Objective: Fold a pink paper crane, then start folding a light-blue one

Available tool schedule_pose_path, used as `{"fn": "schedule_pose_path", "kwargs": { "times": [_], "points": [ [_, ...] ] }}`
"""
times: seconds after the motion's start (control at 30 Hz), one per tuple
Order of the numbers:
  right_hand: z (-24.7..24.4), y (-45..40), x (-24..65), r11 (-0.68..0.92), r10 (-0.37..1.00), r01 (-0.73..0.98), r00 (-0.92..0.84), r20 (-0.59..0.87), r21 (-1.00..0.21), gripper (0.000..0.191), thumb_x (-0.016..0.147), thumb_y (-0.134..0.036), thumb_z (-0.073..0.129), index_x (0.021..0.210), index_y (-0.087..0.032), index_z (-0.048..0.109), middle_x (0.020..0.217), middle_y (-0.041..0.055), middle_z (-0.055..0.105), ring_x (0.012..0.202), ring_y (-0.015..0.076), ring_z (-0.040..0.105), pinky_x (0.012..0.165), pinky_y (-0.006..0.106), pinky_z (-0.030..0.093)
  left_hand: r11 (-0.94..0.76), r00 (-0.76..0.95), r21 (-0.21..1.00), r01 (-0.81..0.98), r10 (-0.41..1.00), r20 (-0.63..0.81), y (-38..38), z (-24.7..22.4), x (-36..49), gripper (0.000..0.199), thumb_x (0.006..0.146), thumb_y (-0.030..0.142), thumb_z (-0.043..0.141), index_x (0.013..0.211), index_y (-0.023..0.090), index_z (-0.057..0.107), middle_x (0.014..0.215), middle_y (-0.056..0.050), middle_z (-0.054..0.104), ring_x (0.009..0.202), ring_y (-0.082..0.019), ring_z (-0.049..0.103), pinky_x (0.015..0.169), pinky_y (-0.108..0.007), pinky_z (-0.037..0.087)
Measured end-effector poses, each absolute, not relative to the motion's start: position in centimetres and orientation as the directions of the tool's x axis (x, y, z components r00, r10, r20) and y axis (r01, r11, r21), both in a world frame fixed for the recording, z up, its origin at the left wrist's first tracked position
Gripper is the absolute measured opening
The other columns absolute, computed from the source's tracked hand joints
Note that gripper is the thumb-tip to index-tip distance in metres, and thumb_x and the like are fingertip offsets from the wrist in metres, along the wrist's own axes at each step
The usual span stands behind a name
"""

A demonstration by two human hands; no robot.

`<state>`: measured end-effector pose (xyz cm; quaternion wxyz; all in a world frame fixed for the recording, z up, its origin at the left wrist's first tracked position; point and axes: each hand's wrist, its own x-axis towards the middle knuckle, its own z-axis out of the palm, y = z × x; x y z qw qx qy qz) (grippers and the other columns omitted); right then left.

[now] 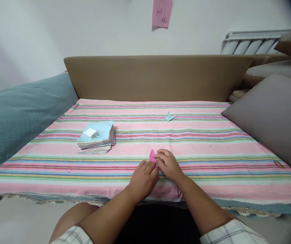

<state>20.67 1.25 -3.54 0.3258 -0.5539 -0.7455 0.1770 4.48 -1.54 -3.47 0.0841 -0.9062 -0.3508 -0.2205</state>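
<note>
A small bright pink piece of folded paper [152, 156] lies on the striped cloth in front of me, its pointed end facing away. My left hand [144, 176] rests at its lower edge, fingers together and pressing on it. From the right side, my right hand [168, 164] grips the paper with bent fingers. Both hands touch, or nearly touch, over the lower part of the paper, which they hide. Farther off stands a small light blue folded paper figure [169, 117] with pointed tips.
A stack of square paper sheets [97, 145] sits to the left with a white plug adapter [91, 133] on top. The striped cloth [135, 127] covers the sofa seat. Grey cushions [275, 115] lie at right, a blue-covered armrest [28, 108] at left. A brown ring-like item [279, 164] lies near the cushion.
</note>
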Motion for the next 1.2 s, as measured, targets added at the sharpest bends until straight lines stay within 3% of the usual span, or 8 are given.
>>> {"fn": "schedule_pose_path", "kwargs": {
  "times": [0.2, 0.7, 0.87, 0.97, 1.2],
  "points": [
    [-2.6, 0.8, 21.0, 0.388, 0.920, 0.734, -0.341, 0.191, -0.557, 0.033, 0.087, -0.030, 0.041, 0.110, -0.034, 0.065, 0.138, 0.0025, 0.040, 0.126, 0.0242, 0.033, 0.101, 0.046, 0.027, -0.736, 0.661, 0.007, 0.677, 0.612, 0.435, -1.7, -3.4, 4.7, 0.028, 0.084, 0.020, 0.050, 0.110, 0.015, 0.055, 0.109, -0.011, 0.063, 0.106, -0.024, 0.056, 0.092, -0.042, 0.042],
    [-2.8, 1.4, 19.7, 0.251, 0.968, 0.858, -0.226, 0.110, -0.448, 0.039, 0.091, -0.033, 0.034, 0.126, -0.034, 0.051, 0.141, 0.0060, 0.038, 0.127, 0.0253, 0.034, 0.099, 0.050, 0.031, -0.716, 0.646, 0.005, 0.698, 0.632, 0.428, -2.1, -3.3, 4.8, 0.026, 0.082, 0.020, 0.050, 0.106, 0.014, 0.057, 0.108, -0.012, 0.064, 0.104, -0.026, 0.058, 0.090, -0.041, 0.045],
    [-3.1, 2.5, 20.9, 0.242, 0.970, 0.752, -0.186, 0.156, -0.614, 0.042, 0.092, -0.030, 0.031, 0.131, -0.028, 0.047, 0.135, 0.0059, 0.045, 0.124, 0.0219, 0.038, 0.102, 0.046, 0.031, -0.712, 0.635, 0.005, 0.702, 0.630, 0.447, -2.1, -3.6, 4.6, 0.022, 0.082, 0.022, 0.051, 0.103, 0.016, 0.058, 0.114, -0.012, 0.063, 0.103, -0.026, 0.059, 0.091, -0.043, 0.044],
    [-2.9, 2.4, 22.2, 0.332, 0.940, 0.611, -0.274, 0.201, -0.719, 0.041, 0.093, -0.034, 0.028, 0.117, -0.025, 0.061, 0.133, 0.0060, 0.047, 0.125, 0.0201, 0.039, 0.106, 0.041, 0.030, -0.715, 0.638, 0.016, 0.699, 0.634, 0.437, -2.0, -3.6, 4.6, 0.022, 0.082, 0.023, 0.051, 0.102, 0.017, 0.058, 0.115, -0.012, 0.062, 0.103, -0.026, 0.059, 0.091, -0.043, 0.044],
    [-2.5, 1.4, 22.7, 0.394, 0.912, 0.655, -0.363, 0.188, -0.645, 0.038, 0.092, -0.034, 0.033, 0.105, -0.028, 0.069, 0.134, 0.0054, 0.047, 0.123, 0.0230, 0.039, 0.105, 0.045, 0.030, -0.715, 0.637, 0.024, 0.699, 0.637, 0.435, -2.0, -3.6, 4.7, 0.021, 0.082, 0.022, 0.051, 0.102, 0.017, 0.057, 0.117, -0.012, 0.061, 0.105, -0.026, 0.058, 0.091, -0.044, 0.044]
  ]
}}
